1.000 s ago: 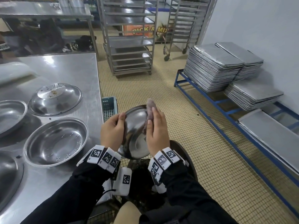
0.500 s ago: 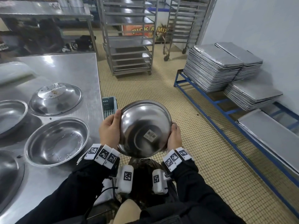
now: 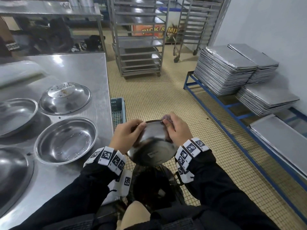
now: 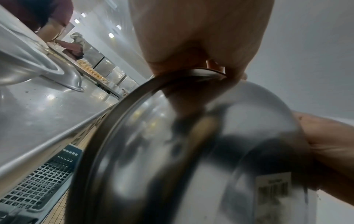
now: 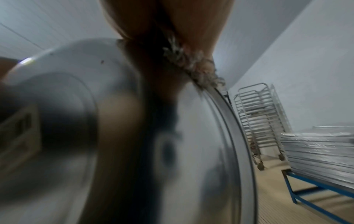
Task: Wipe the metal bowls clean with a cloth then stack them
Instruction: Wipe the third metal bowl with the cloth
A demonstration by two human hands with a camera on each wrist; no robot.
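A metal bowl (image 3: 154, 146) is held upside down in front of my body, its base with a barcode sticker (image 3: 153, 153) facing me. My left hand (image 3: 126, 135) grips its left rim (image 4: 172, 78). My right hand (image 3: 177, 128) grips the far right rim and pinches a greyish cloth (image 3: 166, 117) against it; the cloth (image 5: 193, 66) shows frayed at the rim in the right wrist view. On the steel table (image 3: 83, 72) lie an upright bowl (image 3: 66, 140), an upturned dirty bowl (image 3: 65, 97) and two more bowls (image 3: 15, 115) at the left edge.
A blue crate (image 3: 118, 110) sits on the floor by the table's right edge. Wheeled tray racks (image 3: 139, 39) stand at the back. Stacks of baking trays (image 3: 224, 68) rest on a blue low frame (image 3: 232, 113) along the right wall. Tiled floor lies between.
The bowl was turned from edge-on to base-up, then tipped flatter. My right hand moved from wiping inside, to the right rim, then up to the far rim with the cloth.
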